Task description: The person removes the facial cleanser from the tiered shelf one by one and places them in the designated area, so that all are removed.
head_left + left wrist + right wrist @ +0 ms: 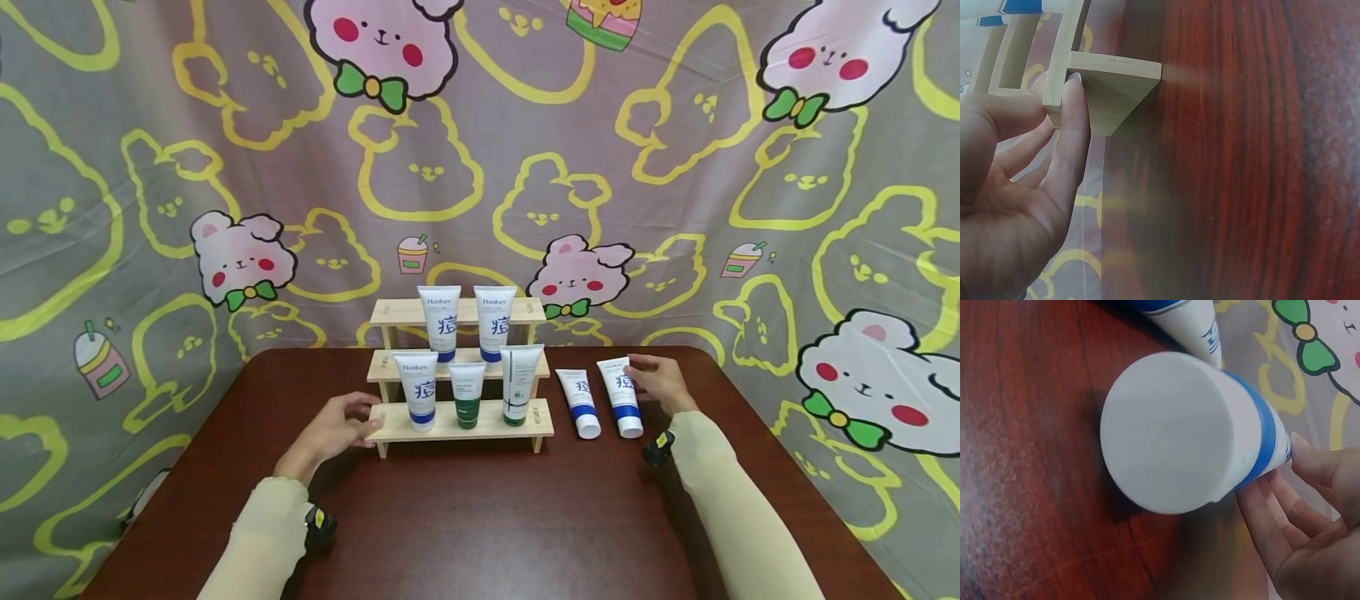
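Red-brown worktop (480,517) — left hand (330,432), fingers clamped on wooden rack (489,423); right hand (662,383), fingers pinching outer tube (624,398) near crimp. Likely light, squeezable — hold flat end.

Left sleeve (258,533) and right sleeve (738,508) match: long, pale cream-yellow, plain fabric, slightly creased, ending around the wrists. Small black camera unit worn at each wrist, inward side: left unit (321,528), right unit (657,448). Both blocky, yellow patch on the face; finer markings too small to read from here. Left hand (335,435) and right hand (662,383) bare.
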